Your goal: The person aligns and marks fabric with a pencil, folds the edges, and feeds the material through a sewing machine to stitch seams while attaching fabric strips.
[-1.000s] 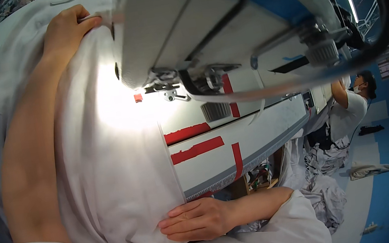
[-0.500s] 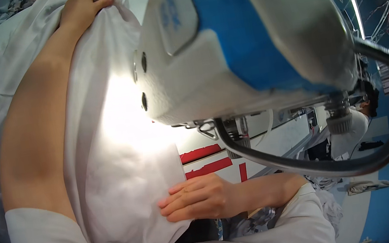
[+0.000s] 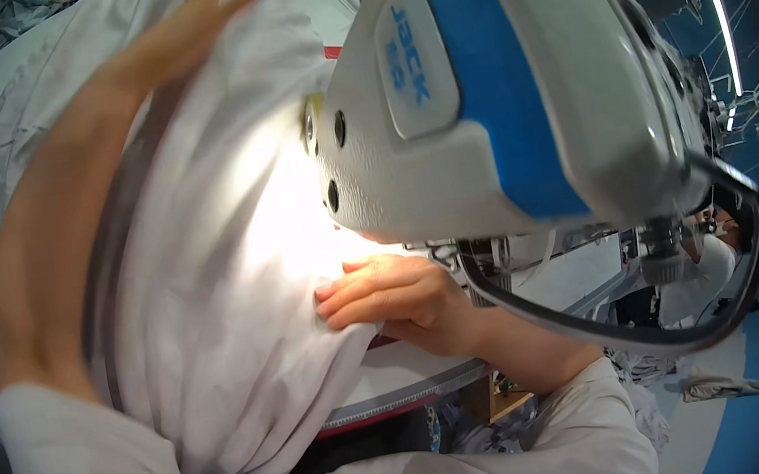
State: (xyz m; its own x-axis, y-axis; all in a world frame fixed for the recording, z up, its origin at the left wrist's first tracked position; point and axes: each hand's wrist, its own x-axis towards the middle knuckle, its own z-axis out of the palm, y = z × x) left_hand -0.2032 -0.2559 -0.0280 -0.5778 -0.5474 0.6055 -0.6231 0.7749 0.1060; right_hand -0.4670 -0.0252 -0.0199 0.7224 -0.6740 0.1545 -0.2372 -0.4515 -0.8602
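White cloth lies in loose folds over the table and under the lit end of a white and blue sewing machine. My left hand, blurred by motion, is over the far part of the cloth; its thumb and fingers look stretched apart. Below the machine head, my right hand rests on the cloth's right edge, its fingers extended and lying flat. The needle area is hidden by the machine head and glare.
A dark bent bar curves out from the machine on the right. The table's rounded near edge shows beside the cloth. Crumpled fabric lies at the far left. Another person sits farther off at the right.
My right hand has moved up and toward the machine, bunching the cloth and baring the table edge. My left hand has shifted slightly right with its fingers more extended. The view has shifted too.
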